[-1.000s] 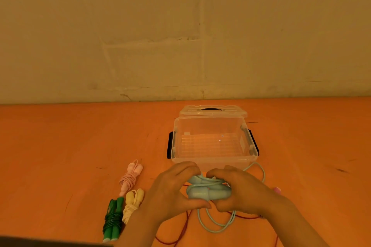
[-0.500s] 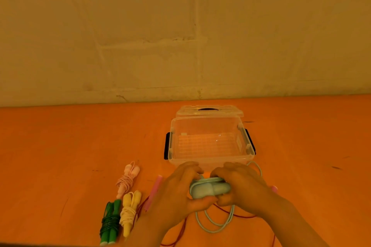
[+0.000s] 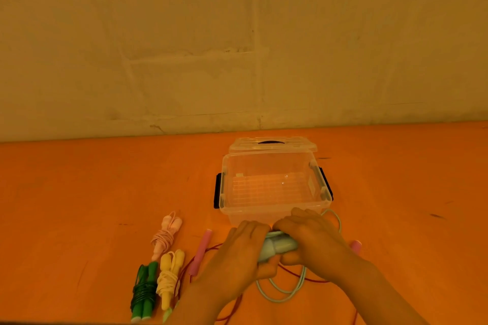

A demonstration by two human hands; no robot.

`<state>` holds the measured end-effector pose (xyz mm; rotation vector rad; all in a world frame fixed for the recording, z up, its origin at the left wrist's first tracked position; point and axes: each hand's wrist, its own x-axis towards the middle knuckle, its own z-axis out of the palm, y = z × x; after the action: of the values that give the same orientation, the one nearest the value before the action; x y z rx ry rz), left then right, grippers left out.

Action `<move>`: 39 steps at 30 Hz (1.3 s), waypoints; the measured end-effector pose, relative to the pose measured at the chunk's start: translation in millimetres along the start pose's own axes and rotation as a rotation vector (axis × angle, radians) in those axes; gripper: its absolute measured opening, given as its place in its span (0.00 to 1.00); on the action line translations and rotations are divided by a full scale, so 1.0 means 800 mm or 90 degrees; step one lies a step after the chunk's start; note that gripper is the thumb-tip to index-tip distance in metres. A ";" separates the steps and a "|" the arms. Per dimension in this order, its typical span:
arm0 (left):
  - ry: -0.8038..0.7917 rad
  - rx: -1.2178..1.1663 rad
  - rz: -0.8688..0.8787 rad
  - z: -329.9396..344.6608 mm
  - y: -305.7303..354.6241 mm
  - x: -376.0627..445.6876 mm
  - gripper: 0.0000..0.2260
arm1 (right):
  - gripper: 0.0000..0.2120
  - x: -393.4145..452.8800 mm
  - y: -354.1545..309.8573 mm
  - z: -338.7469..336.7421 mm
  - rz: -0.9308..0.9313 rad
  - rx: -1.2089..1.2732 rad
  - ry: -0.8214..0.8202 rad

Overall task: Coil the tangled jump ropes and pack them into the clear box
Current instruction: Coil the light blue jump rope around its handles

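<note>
Both hands clamp blue rope handles, now pressed together; loops dangle, bind before clear box.

Dim, warm orange cast throughout; soft focus, faint shadows, slight wide-angle bowing.

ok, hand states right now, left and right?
Left hand: gripping the light blue rope handles.
Right hand: gripping the same handles.
</note>
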<state>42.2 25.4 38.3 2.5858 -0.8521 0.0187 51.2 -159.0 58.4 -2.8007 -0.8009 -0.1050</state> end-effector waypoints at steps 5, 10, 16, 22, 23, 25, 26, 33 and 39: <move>0.080 -0.051 0.059 0.015 -0.009 0.002 0.18 | 0.13 -0.005 0.010 0.007 0.031 0.072 -0.015; 0.105 -0.108 0.075 0.015 -0.011 0.001 0.19 | 0.11 -0.007 0.012 0.018 0.038 0.038 -0.054; 0.102 -0.158 0.009 0.013 -0.027 -0.009 0.19 | 0.11 -0.003 0.012 0.012 -0.006 0.016 0.017; 0.140 -0.244 -0.060 0.013 -0.033 -0.011 0.19 | 0.13 -0.006 0.007 0.005 0.029 0.060 0.002; 0.156 -0.266 -0.068 0.013 -0.033 -0.010 0.21 | 0.14 -0.005 0.006 0.006 0.037 0.071 -0.002; 0.197 -0.327 -0.090 0.011 -0.030 -0.006 0.22 | 0.17 -0.003 0.003 0.007 0.055 0.086 -0.006; 0.218 -0.358 -0.094 0.009 -0.028 -0.004 0.20 | 0.19 -0.002 0.001 0.007 0.060 0.094 -0.011; 0.224 -0.532 -0.099 -0.006 -0.013 0.002 0.14 | 0.33 -0.004 0.009 0.027 0.054 0.072 -0.016; 0.208 -0.610 -0.093 -0.006 -0.006 0.002 0.10 | 0.27 0.000 0.005 0.028 0.043 0.079 0.018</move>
<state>47.0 29.8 41.4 1.6663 -0.3906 -0.0084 53.7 -157.1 35.7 -2.6999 -0.6819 -0.0800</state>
